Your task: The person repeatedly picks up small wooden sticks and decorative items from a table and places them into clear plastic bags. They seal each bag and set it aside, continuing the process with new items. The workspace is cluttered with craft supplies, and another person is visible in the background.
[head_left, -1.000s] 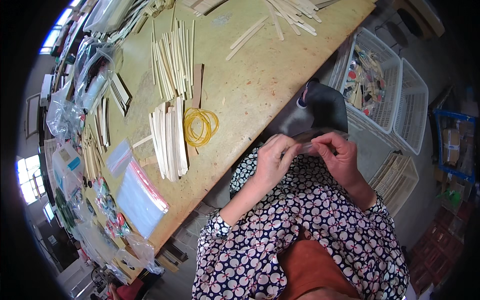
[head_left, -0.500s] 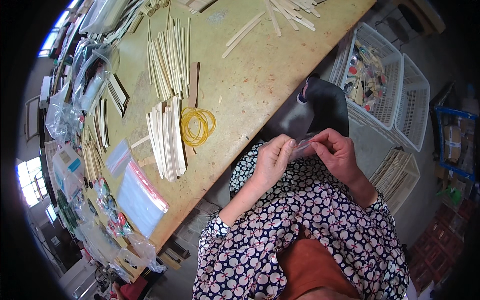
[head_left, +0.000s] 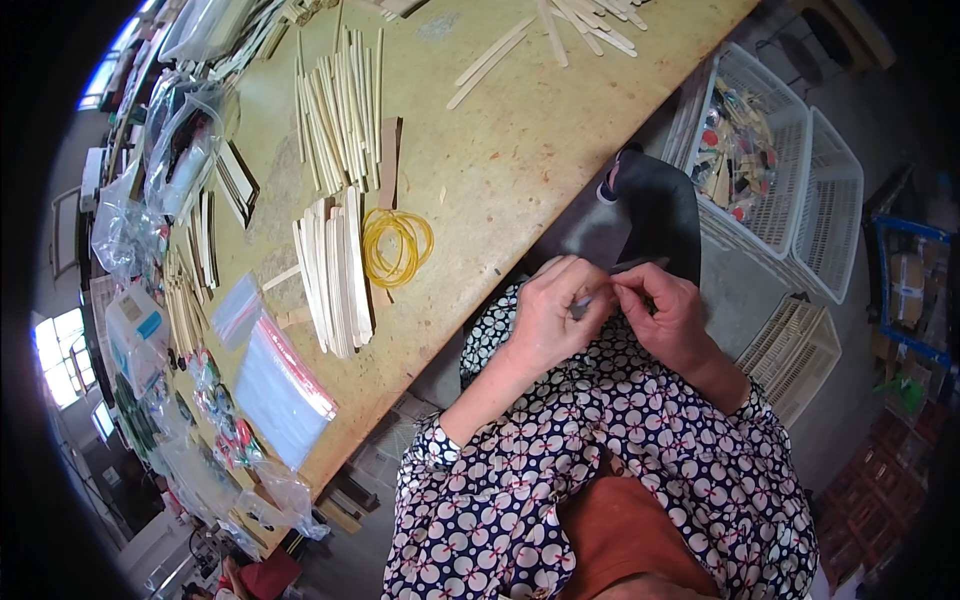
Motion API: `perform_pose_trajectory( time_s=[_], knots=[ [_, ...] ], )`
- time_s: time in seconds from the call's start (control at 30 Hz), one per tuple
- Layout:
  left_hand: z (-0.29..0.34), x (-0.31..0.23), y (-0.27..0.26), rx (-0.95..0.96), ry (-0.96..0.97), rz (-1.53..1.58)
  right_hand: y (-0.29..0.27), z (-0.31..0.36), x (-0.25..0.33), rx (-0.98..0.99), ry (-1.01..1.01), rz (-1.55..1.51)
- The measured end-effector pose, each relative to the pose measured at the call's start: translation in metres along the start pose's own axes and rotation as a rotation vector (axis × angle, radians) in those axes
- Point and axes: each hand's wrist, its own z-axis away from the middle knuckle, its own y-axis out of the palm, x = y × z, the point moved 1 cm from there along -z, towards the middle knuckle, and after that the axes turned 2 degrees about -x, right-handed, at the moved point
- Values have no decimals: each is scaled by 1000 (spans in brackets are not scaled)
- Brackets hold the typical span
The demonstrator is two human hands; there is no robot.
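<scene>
Above my lap, my left hand (head_left: 560, 312) is closed, its fingertips meeting those of my right hand (head_left: 664, 316). My right hand pinches too, thumb against index finger. Between them is a small clear plastic zip bag, now almost wholly hidden by the fingers. To the left on the table lies a stack of blue-white zip bags with red strips (head_left: 280, 388). A smaller clear bag (head_left: 237, 312) overlaps its upper end. Beyond it rest a bundle of flat wooden sticks (head_left: 333, 275) and a loose coil of yellow rubber bands (head_left: 397, 248).
Round wooden sticks (head_left: 340, 120) and scattered flat craft sticks (head_left: 490, 65) lie farther up the table (head_left: 500, 150). Filled plastic bags (head_left: 130, 235) crowd its left side. White plastic baskets (head_left: 800, 190), one full of packed items, stand on the floor at right.
My hands have come together, and my left hand has turned so its back faces up. The clear bag stretched between them before is now mostly covered by fingers.
</scene>
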Motion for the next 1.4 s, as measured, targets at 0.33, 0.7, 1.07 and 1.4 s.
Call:
perform_pose_trajectory(
  time_s=[0.33,0.7,1.07,1.4],
  knots=[
    [29,11,-53,178,-12,-183,-43,-5,-27,-68,280,-412],
    [28,90,-6,278,-298,513,-52,-8,-61,10,719,-1500],
    [-12,88,46,410,-726,742,-77,-9,-145,-371,714,-1610],
    [10,109,51,272,-781,834,-23,27,-137,10,872,-1231]
  ],
)
